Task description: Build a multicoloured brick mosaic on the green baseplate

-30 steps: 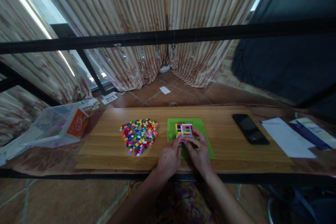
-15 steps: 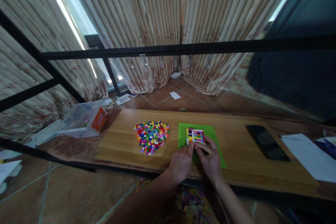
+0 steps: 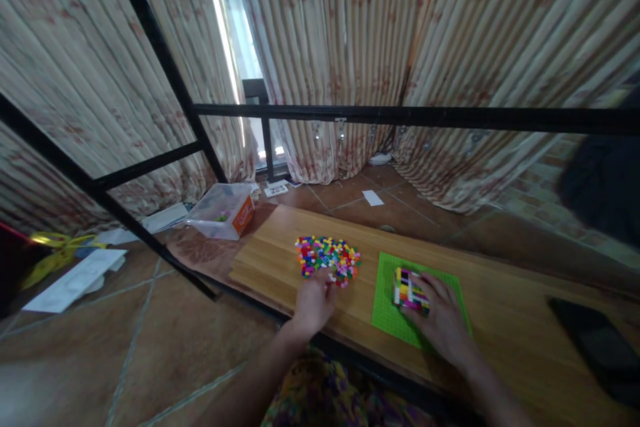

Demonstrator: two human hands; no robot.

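A heap of small coloured bricks (image 3: 327,257) lies on the wooden board (image 3: 280,253). My left hand (image 3: 314,302) rests at the near edge of the heap, fingers curled down among the bricks; whether it holds one is hidden. To the right a green baseplate (image 3: 387,310) carries a small multicoloured block build (image 3: 409,289). My right hand (image 3: 444,320) lies on the baseplate, its fingers touching the right side of the build.
A clear plastic box (image 3: 223,211) with an orange label stands at the board's far left end. A black phone (image 3: 597,347) lies at the right. Black metal frame bars (image 3: 350,113) cross in front of striped curtains. Papers (image 3: 75,277) lie on the tiled floor.
My left hand has left the build and moved left to the brick heap. My right hand stays at the build. The camera has swung to the left.
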